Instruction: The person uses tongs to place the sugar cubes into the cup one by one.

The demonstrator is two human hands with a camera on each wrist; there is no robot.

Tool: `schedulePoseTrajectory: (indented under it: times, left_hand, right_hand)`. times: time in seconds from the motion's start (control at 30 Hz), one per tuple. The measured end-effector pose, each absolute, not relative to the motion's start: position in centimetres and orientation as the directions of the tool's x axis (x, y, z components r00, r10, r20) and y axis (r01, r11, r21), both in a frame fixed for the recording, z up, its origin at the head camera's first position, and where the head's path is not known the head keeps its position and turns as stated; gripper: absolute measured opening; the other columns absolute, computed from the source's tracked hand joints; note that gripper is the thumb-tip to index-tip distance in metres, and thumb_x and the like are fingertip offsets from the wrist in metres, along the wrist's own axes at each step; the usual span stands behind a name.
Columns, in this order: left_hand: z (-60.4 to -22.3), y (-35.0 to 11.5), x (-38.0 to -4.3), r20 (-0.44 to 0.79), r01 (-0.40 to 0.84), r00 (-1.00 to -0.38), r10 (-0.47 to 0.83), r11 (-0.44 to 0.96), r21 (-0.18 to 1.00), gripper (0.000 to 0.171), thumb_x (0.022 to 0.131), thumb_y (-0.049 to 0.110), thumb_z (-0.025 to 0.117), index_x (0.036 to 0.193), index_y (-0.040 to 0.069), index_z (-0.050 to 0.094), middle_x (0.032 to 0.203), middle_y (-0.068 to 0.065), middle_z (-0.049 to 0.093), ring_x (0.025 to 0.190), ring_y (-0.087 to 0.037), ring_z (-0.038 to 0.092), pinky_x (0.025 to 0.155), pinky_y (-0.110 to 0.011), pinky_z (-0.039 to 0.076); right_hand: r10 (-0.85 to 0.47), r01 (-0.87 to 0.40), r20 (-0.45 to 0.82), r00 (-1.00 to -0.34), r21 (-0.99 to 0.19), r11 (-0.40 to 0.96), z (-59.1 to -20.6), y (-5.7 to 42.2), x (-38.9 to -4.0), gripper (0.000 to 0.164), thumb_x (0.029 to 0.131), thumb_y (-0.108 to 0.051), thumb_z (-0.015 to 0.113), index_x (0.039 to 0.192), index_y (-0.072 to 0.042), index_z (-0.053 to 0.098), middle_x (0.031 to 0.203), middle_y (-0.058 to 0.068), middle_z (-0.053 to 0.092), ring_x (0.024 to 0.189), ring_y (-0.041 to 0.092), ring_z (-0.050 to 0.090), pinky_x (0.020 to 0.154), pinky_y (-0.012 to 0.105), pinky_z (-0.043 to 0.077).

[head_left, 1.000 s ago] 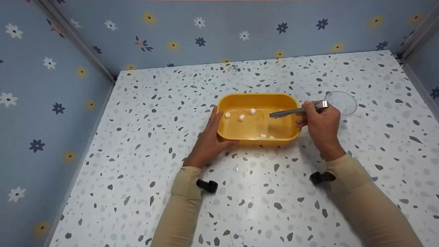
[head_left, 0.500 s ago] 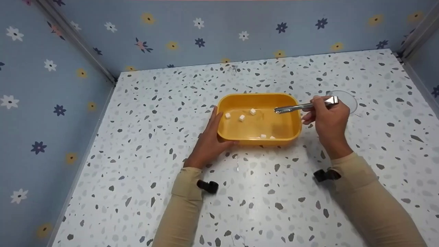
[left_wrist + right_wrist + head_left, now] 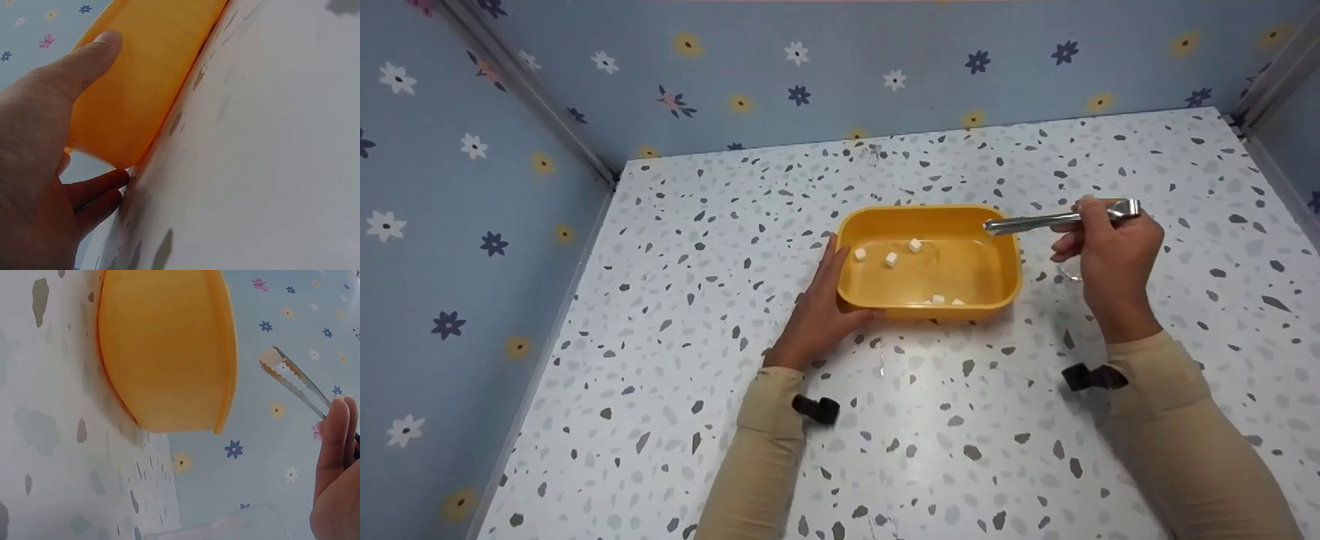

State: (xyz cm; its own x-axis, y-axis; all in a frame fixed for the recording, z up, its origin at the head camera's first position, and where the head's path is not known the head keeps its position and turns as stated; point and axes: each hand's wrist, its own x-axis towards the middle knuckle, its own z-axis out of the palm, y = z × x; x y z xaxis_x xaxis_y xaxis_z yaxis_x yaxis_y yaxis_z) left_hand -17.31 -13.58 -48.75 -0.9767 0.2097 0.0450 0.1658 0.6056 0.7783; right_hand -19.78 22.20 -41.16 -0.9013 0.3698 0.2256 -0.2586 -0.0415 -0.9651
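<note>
A yellow rectangular tub (image 3: 997,281) stands on the table, with several small white cubes (image 3: 891,259) on its floor. At its left end my left hand (image 3: 817,315) grips the corner, the thumb (image 3: 98,56) on the near wall and the fingers round the side. My right hand (image 3: 1121,259) holds metal tongs (image 3: 1039,221) that point left, their tips over the tub's right rim. In the right wrist view a white cube (image 3: 272,357) sits pinched between the toothed tips. Below the right hand, a clear round dish (image 3: 1069,271) is mostly hidden.
The white speckled table (image 3: 697,247) meets a flowered blue wall (image 3: 840,67) at the back and another on the left. A black camera (image 3: 815,409) is strapped to each wrist.
My right hand has moved right and slightly away with the tongs, from over the tub to its right rim, now covering most of the clear dish. The left hand keeps its place on the tub.
</note>
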Motion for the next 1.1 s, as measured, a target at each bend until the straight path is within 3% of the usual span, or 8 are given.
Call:
schedulePoseTrajectory:
  times: [0.53, 0.83, 1.1]
  left_hand:
    - [-49.0, -13.5, -16.9, 0.048, 0.161, -0.979, 0.199, 0.609, 0.776, 0.110, 0.076, 0.058, 0.081, 0.161, 0.037, 0.014, 0.161, 0.030, -0.012, 0.150, -0.020, 0.019, 0.119, -0.045, 0.022]
    - [-48.8, -13.5, -17.2, 0.032, 0.156, -0.977, 0.209, 0.613, 0.775, 0.112, 0.075, 0.063, 0.078, 0.162, 0.033, 0.014, 0.161, 0.028, -0.013, 0.151, -0.018, 0.015, 0.119, -0.044, 0.020]
    - [-48.7, -13.6, -17.2, 0.039, 0.164, -0.977, 0.209, 0.624, 0.764, 0.110, 0.078, 0.054, 0.081, 0.162, 0.034, 0.012, 0.163, 0.025, -0.012, 0.150, -0.020, 0.018, 0.119, -0.043, 0.021]
  right_hand:
    - [0.455, -0.318, 0.234, -0.859, -0.941, -0.117, -40.1, 24.0, -19.9, 0.019, 0.099, -0.010, 0.060, 0.098, 0.007, 0.068, 0.078, 0.022, 0.069, 0.047, 0.020, 0.060, 0.046, 0.028, 0.053]
    - [0.494, -0.343, 0.219, -0.842, -0.923, -0.175, -39.6, 24.9, -19.9, 0.018, 0.098, -0.008, 0.061, 0.098, 0.009, 0.067, 0.075, 0.024, 0.068, 0.047, 0.021, 0.061, 0.046, 0.030, 0.054]
    - [0.527, -0.350, 0.201, -0.826, -0.915, -0.199, -38.9, 25.5, -19.9, 0.017, 0.098, -0.007, 0.062, 0.097, 0.010, 0.066, 0.073, 0.023, 0.068, 0.047, 0.021, 0.061, 0.046, 0.030, 0.054]
